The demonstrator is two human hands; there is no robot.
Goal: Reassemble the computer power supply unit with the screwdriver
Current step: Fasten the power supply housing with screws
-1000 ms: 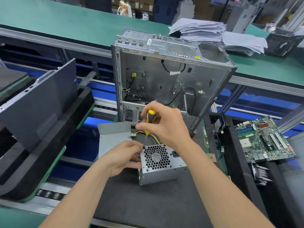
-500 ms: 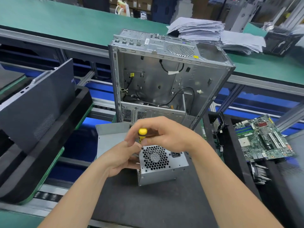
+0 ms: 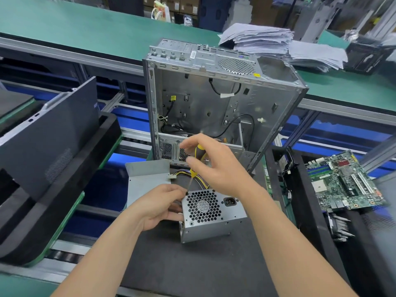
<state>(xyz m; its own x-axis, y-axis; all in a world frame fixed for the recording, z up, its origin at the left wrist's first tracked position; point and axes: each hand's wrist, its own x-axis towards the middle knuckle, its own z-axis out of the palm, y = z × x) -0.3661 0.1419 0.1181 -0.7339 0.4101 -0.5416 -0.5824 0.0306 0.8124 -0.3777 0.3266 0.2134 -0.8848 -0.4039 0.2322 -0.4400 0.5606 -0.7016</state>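
Nothing here can really be read: the round sticker on the fan hub, a small yellow sticker and a pale label on top of the case are all too blurred.

Low in the middle of the frame, the grey metal power supply unit with the honeycomb fan grille [image 3: 214,215] sits on a dark mat [image 3: 192,264], with its power socket to the right of the grille. The left hand [image 3: 158,204] grips the unit's upper left corner, fingers curled on its edge. Just above, the right hand [image 3: 216,166] wraps the yellow and black screwdriver [image 3: 193,172]. The screwdriver is tilted, with its tip at that same corner. The hands are close but not touching. Whether a screw sits under the tip I cannot tell, and the left fingers hide that side of the box.

A bundle of yellow and black wires [image 3: 202,184] runs up behind the unit, partly hidden by the right hand. A bent grey sheet-metal cover [image 3: 147,179] lies to its left.

Behind stands the open bare-metal computer case [image 3: 214,99], with loose black cables inside. At the right, a green motherboard [image 3: 347,181] lies on a black tray. At the upper right is a stack of white papers [image 3: 267,41].
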